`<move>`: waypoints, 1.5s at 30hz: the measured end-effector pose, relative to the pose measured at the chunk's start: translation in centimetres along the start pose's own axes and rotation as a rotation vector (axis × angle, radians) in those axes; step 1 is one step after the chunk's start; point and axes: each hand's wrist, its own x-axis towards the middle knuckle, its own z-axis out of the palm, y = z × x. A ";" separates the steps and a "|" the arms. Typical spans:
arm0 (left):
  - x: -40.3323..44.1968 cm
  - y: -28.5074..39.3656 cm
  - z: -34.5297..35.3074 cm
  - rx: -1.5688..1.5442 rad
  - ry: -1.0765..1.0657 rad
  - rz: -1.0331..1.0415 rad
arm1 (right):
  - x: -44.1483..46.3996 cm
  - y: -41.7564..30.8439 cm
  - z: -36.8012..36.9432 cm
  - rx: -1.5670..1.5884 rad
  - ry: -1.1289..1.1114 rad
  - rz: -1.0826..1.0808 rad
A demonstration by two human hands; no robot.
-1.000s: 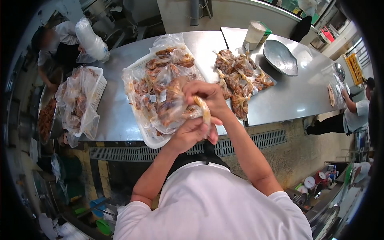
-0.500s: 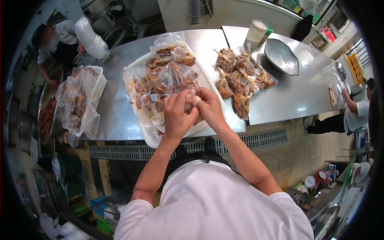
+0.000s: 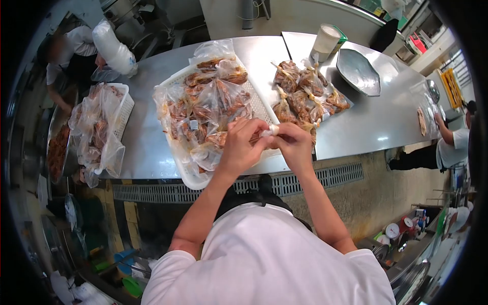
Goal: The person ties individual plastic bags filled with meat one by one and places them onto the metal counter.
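Note:
My left hand (image 3: 243, 145) and my right hand (image 3: 295, 145) meet over the near right edge of a white perforated basket (image 3: 189, 179). Between them, both pinch the twisted neck of a clear plastic bag (image 3: 269, 131); the rest of that bag is mostly hidden by my fingers. The basket is heaped with clear bags of reddish-brown food (image 3: 231, 96), several lying loosely open. Just beyond my right hand, a cluster of knotted bags (image 3: 300, 96) with the same brown contents rests on the steel table, its nearest part covered by that hand.
The steel table (image 3: 356, 129) spans the view. A cream tub (image 3: 325, 40) and a grey tray (image 3: 358, 73) stand at the back right. At left is a smaller white basket (image 3: 128, 109) of bags. One person (image 3: 81, 51) works at far left, another (image 3: 455, 142) at far right.
Both my hands have shifted to the right and slightly down with the bag neck, away from the basket's middle. The right hand now covers part of the nearest knotted bags.

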 end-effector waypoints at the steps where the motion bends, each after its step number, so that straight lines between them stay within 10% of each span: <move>1: 0.2 -0.8 1.0 0.020 0.028 -0.001 | -0.5 0.3 0.1 -0.115 0.041 -0.148; 5: -0.6 2.5 4.6 -0.041 0.078 0.330 | -0.1 0.8 -2.6 -0.386 0.157 -0.291; 12: 3.3 -7.5 -3.0 0.376 0.346 -0.086 | 5.6 0.8 -7.1 -0.553 0.476 -0.343; 16: 2.5 -18.1 -6.5 0.622 0.146 -0.129 | 5.1 0.5 -3.9 -0.401 0.293 -0.126; 26: 6.9 -3.3 -8.9 0.143 -0.187 0.085 | 11.4 -3.3 6.6 -0.432 -0.221 -0.765; 29: 4.5 -5.2 -10.3 0.072 -0.159 -0.038 | 12.0 0.2 4.9 -0.669 -0.578 -0.256; 34: -0.9 -9.2 -7.8 0.190 -0.065 -0.114 | 10.4 1.2 3.1 -0.267 -0.328 -0.108; 36: -1.7 -9.9 -4.2 0.000 -0.150 -0.409 | 10.4 0.3 4.1 -0.271 -0.281 -0.148; 45: 3.8 -6.3 -8.4 0.075 -0.001 -0.455 | 11.9 -2.3 3.2 -0.589 0.129 -0.403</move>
